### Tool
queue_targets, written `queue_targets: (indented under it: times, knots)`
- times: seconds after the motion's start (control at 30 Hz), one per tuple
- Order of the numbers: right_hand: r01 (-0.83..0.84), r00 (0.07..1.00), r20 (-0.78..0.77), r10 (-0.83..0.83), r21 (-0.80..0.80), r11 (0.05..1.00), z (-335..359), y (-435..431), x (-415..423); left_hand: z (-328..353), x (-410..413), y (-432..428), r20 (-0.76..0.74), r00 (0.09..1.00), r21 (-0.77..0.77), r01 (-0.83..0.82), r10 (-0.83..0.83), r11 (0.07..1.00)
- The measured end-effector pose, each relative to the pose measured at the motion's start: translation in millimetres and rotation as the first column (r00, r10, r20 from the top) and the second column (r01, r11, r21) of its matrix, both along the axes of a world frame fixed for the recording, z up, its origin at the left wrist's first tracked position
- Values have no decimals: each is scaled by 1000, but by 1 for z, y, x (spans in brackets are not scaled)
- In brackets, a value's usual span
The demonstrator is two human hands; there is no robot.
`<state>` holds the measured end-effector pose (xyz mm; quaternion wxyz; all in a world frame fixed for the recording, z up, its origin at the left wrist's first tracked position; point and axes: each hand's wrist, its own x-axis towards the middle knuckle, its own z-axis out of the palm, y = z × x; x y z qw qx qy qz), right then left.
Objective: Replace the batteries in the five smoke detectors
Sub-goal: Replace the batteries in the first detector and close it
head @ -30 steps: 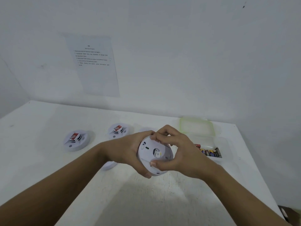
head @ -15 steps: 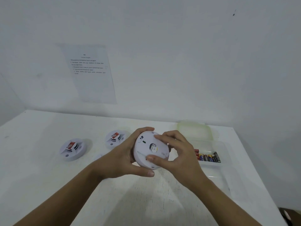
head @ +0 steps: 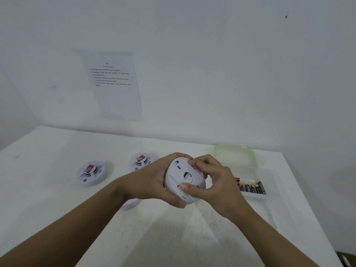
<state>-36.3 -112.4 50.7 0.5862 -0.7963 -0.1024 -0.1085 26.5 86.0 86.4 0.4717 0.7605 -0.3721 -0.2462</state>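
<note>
Since half a second ago the fingers [head: 202, 160] of the right hand [head: 217, 187] have curled closer over the upper rim of the detector [head: 185, 177], where before they lay more flat. The detector itself has stayed at about the same place.

From the head camera, the left hand [head: 152, 182] grips the detector from the left side, with its thumb under the lower rim, so that the flat back plate faces the person. I think this hand serves as the fixed support. The right hand pinches the plate, with its thumb [head: 187, 187] pressed on the lower part and its fingers hooked on the top rim. So both hands are clamped on the same detector, close together, above the desk [head: 57, 189] and not resting on it. This hold looks to me like a twist of the back plate to reach the battery place. Whether it opens or closes, I cannot tell.

On the desk the left detector [head: 92, 173] and the middle detector [head: 141, 160] lie dome side up, each with a red label. The low detector [head: 132, 203] shows only as a rim under the left forearm. A fifth one I do not see.

At the right a clear box [head: 254, 174] holds a row of batteries [head: 251, 187] near the right hand, probably for a short reach. Its lid [head: 235, 155] lies just behind. The sheet [head: 113, 83] on the wall has text too small to read.
</note>
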Motion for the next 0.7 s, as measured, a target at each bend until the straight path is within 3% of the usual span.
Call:
queue_targets:
  times: [0.17,0.33,0.43,0.7]
  knots:
    - [-51,998,40,53,-48,998,9,-2,0,8,6,-1,14,999,24,48,-48,999]
    - [-4,997,78,23,-246,969,21,-14,5,6,11,-5,32,999,8,8,-8,1000]
    - [63,991,127,-34,-230,971,9,-12,2,-2,11,-2,-3,999,-18,-32,32,999]
    - [42,987,162,2,-267,963,-20,4,-4,-22,0,14,-105,994,-22,-40,37,999]
